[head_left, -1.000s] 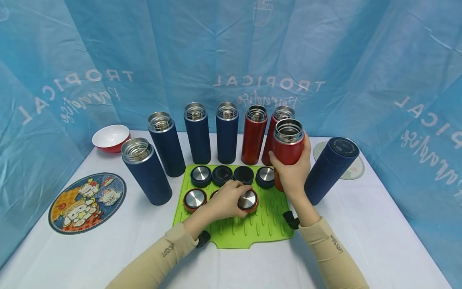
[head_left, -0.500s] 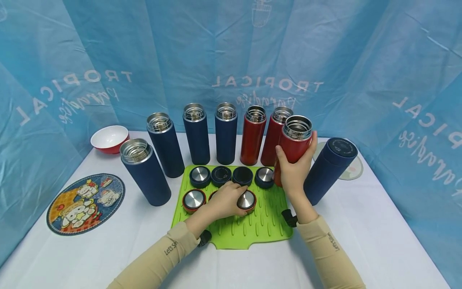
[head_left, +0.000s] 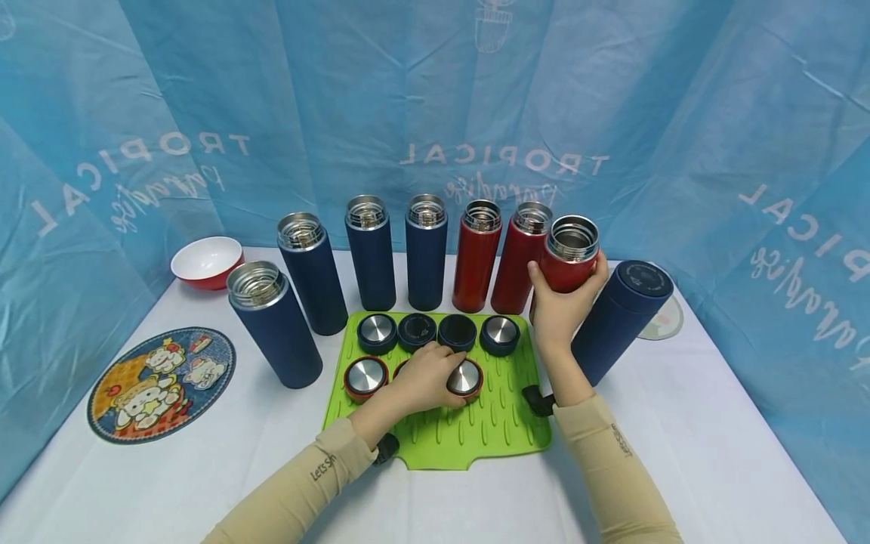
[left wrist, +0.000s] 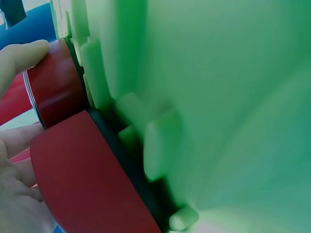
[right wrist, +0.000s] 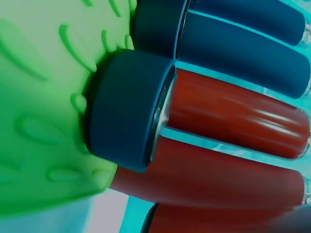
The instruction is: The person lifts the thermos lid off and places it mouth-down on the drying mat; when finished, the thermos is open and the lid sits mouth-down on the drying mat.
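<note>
My left hand reaches over the green mat and pinches a red bottle lid with a silver top. In the left wrist view the thumb lies on this lid, and another red lid sits nearer the camera. A third red lid is to the left on the mat. My right hand grips an uncapped red thermos bottle, right of two standing red bottles. Its lower part is hidden by the hand; only part of the bottle shows in the right wrist view.
Navy lids line the mat's back. Uncapped navy bottles stand behind and to the left. A capped navy bottle is close right of my right hand. A bowl and round placemat lie left, a pale mat right.
My right hand has carried the red bottle rightward and back, off the mat's edge, to beside the standing red bottles. My left hand stays on the lid.
</note>
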Motion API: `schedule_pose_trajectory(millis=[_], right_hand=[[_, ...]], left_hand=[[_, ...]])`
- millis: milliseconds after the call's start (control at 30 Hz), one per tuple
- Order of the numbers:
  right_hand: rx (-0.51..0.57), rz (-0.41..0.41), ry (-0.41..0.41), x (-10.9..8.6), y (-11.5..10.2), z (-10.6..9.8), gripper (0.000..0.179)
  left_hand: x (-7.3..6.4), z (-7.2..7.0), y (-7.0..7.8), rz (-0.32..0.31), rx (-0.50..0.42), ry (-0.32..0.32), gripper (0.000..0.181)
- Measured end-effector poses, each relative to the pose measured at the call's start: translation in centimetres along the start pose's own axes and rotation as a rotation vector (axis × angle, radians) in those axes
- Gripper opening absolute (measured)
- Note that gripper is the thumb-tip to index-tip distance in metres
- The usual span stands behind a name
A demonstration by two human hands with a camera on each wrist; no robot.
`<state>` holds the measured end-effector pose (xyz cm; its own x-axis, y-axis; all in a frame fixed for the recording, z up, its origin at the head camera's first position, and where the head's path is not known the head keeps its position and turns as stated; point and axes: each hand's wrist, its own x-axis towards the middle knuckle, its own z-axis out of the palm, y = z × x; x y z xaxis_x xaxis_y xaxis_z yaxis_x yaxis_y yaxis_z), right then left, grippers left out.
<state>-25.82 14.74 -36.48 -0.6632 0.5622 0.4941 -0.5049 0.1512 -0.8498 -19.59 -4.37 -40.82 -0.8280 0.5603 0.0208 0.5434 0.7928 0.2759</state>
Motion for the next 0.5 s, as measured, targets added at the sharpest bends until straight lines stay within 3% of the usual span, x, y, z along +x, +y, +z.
schedule_pose_trajectory(millis=[200,500], right_hand=[[0.015,0.061,0.071,0.4,1.0,0.2,0.084],[-0.050,0.155,0.115,1.0,3.0,0.1,0.086]], left_hand=[[0.0,0.0,0.0,-0.006,0.002,-0.004,0.073],[-0.2,-0.1,0.1,-0.011,0.004,-0.025,0.072]])
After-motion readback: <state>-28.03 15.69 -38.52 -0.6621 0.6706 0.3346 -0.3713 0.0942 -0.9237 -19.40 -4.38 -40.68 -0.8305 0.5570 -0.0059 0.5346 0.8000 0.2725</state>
